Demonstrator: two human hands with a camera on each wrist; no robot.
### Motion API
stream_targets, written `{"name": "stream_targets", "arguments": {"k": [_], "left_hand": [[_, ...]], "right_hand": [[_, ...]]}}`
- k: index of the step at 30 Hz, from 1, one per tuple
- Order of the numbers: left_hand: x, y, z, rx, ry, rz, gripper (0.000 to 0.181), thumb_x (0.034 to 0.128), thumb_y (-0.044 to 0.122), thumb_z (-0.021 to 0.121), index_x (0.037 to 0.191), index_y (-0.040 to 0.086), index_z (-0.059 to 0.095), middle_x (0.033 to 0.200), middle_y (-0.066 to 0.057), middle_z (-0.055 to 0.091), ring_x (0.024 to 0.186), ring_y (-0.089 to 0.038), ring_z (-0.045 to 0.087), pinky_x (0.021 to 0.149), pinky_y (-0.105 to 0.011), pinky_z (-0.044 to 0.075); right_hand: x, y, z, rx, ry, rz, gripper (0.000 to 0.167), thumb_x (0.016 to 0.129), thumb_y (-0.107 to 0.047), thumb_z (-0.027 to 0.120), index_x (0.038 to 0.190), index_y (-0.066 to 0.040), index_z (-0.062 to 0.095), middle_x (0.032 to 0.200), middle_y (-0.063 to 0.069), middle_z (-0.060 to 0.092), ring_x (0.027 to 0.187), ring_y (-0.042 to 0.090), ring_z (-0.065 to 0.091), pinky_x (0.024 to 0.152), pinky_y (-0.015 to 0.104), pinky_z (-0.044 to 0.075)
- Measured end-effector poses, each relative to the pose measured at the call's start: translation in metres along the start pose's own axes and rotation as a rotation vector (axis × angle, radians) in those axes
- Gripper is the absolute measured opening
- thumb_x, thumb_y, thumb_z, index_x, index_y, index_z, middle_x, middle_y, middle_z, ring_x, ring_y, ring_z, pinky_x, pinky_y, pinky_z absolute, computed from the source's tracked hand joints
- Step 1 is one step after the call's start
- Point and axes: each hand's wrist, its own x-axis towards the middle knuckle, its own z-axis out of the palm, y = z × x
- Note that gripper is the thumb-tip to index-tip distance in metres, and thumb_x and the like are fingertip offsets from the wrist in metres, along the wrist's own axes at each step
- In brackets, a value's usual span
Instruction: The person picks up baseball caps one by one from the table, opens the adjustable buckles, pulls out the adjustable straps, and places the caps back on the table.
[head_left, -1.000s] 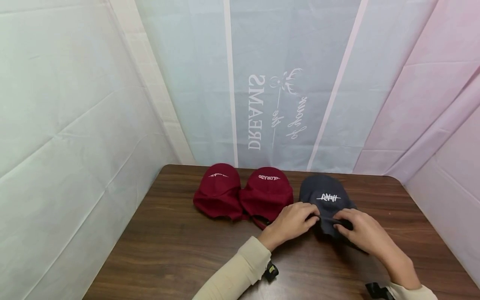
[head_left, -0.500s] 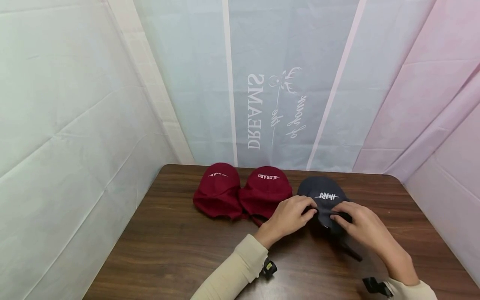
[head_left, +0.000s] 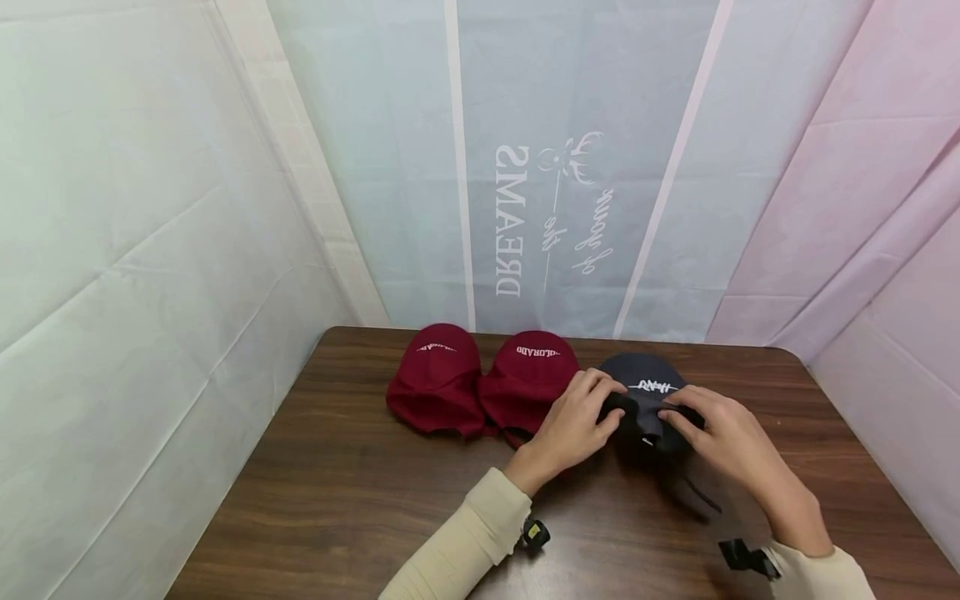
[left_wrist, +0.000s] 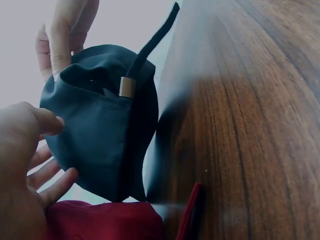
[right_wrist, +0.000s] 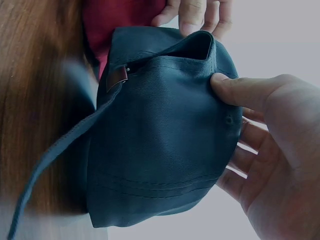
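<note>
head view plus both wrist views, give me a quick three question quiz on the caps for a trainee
1. How many red caps lie on the table?
2. True or false: the left hand and right hand both hold the dark cap.
3. In the head view, where is the dark cap relative to the red ones? a) left b) between them c) right

Key: 1. Two 2. True 3. c

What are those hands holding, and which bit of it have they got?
A dark cap. The left hand grips one side and the right hand the other, both near the strap opening.
</note>
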Motion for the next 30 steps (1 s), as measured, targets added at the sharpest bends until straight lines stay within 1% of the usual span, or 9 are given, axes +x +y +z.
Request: {"name": "stream_targets", "arguments": {"k": [5, 9, 11, 15, 18, 22, 26, 28, 30], "left_hand": [[-0.001, -0.002, 0.000, -0.020, 0.081, 0.013, 0.031, 0.1013, 0.022, 0.072, 0.131, 0.017, 0.066, 0.132, 0.000, 0.057, 0.119, -0.013, 0.054, 0.096, -0.013, 0.049], [-0.002, -0.004, 0.001, -0.036, 0.137, 0.031, 0.026, 0.0998, 0.017, 0.072, 0.125, 0.016, 0.068, 0.128, 0.000, 0.058, 0.117, -0.014, 0.055, 0.094, -0.015, 0.050], [-0.003, -0.005, 0.002, -0.026, 0.142, 0.054, 0.023, 0.0989, 0.015, 0.072, 0.122, 0.016, 0.069, 0.125, 0.001, 0.060, 0.115, -0.014, 0.056, 0.095, -0.016, 0.050], [-0.005, -0.006, 0.004, 0.015, 0.117, 0.118, 0.023, 0.0968, 0.012, 0.073, 0.119, 0.016, 0.070, 0.121, 0.001, 0.062, 0.111, -0.014, 0.056, 0.096, -0.017, 0.049], [-0.007, -0.007, 0.007, 0.074, 0.114, 0.170, 0.023, 0.0957, 0.013, 0.074, 0.118, 0.015, 0.071, 0.122, -0.001, 0.062, 0.108, -0.015, 0.056, 0.095, -0.020, 0.049], [-0.008, -0.008, 0.012, 0.177, 0.126, 0.219, 0.025, 0.0962, 0.018, 0.075, 0.120, 0.016, 0.070, 0.127, -0.003, 0.059, 0.109, -0.016, 0.056, 0.097, -0.025, 0.049], [-0.009, -0.009, 0.013, 0.246, 0.145, 0.230, 0.029, 0.0961, 0.020, 0.076, 0.124, 0.016, 0.067, 0.134, -0.006, 0.055, 0.109, -0.017, 0.054, 0.094, -0.028, 0.048], [-0.010, -0.009, 0.014, 0.265, 0.163, 0.227, 0.031, 0.0954, 0.019, 0.076, 0.125, 0.015, 0.066, 0.136, -0.007, 0.054, 0.110, -0.018, 0.053, 0.093, -0.028, 0.047], [-0.010, -0.010, 0.013, 0.281, 0.187, 0.223, 0.032, 0.0948, 0.018, 0.076, 0.125, 0.014, 0.065, 0.136, -0.008, 0.053, 0.111, -0.018, 0.053, 0.092, -0.028, 0.047]], "right_hand": [[0.005, -0.004, -0.003, 0.006, 0.043, -0.012, 0.014, 0.094, -0.015, 0.081, 0.107, -0.014, 0.078, 0.105, 0.003, 0.078, 0.089, 0.026, 0.074, 0.072, 0.044, 0.057], [0.008, -0.006, -0.004, 0.006, 0.096, -0.018, 0.013, 0.093, -0.012, 0.082, 0.105, -0.014, 0.078, 0.102, 0.001, 0.077, 0.086, 0.024, 0.072, 0.071, 0.041, 0.056], [0.010, -0.007, -0.004, 0.010, 0.121, -0.015, 0.013, 0.093, -0.011, 0.082, 0.105, -0.015, 0.078, 0.101, 0.000, 0.077, 0.086, 0.024, 0.072, 0.071, 0.041, 0.056], [0.013, -0.010, -0.005, 0.017, 0.158, -0.020, 0.014, 0.093, -0.011, 0.081, 0.107, -0.013, 0.078, 0.102, 0.002, 0.077, 0.087, 0.027, 0.072, 0.071, 0.042, 0.056], [0.017, -0.013, -0.005, 0.021, 0.180, -0.029, 0.015, 0.094, -0.011, 0.080, 0.109, -0.011, 0.078, 0.103, 0.005, 0.077, 0.088, 0.029, 0.073, 0.073, 0.044, 0.056], [0.021, -0.017, -0.006, 0.037, 0.210, -0.030, 0.015, 0.094, -0.010, 0.080, 0.109, -0.010, 0.077, 0.103, 0.005, 0.077, 0.089, 0.029, 0.073, 0.076, 0.033, 0.054], [0.024, -0.019, -0.007, 0.066, 0.231, -0.027, 0.014, 0.095, -0.009, 0.079, 0.109, -0.010, 0.077, 0.102, 0.005, 0.077, 0.090, 0.028, 0.071, 0.078, 0.018, 0.047], [0.025, -0.020, -0.008, 0.084, 0.239, -0.022, 0.013, 0.096, -0.009, 0.078, 0.109, -0.010, 0.078, 0.102, 0.005, 0.077, 0.089, 0.024, 0.070, 0.077, 0.015, 0.046], [0.026, -0.021, -0.009, 0.102, 0.245, -0.013, 0.012, 0.096, -0.009, 0.078, 0.108, -0.011, 0.078, 0.102, 0.004, 0.077, 0.088, 0.016, 0.069, 0.075, 0.013, 0.045]]}}
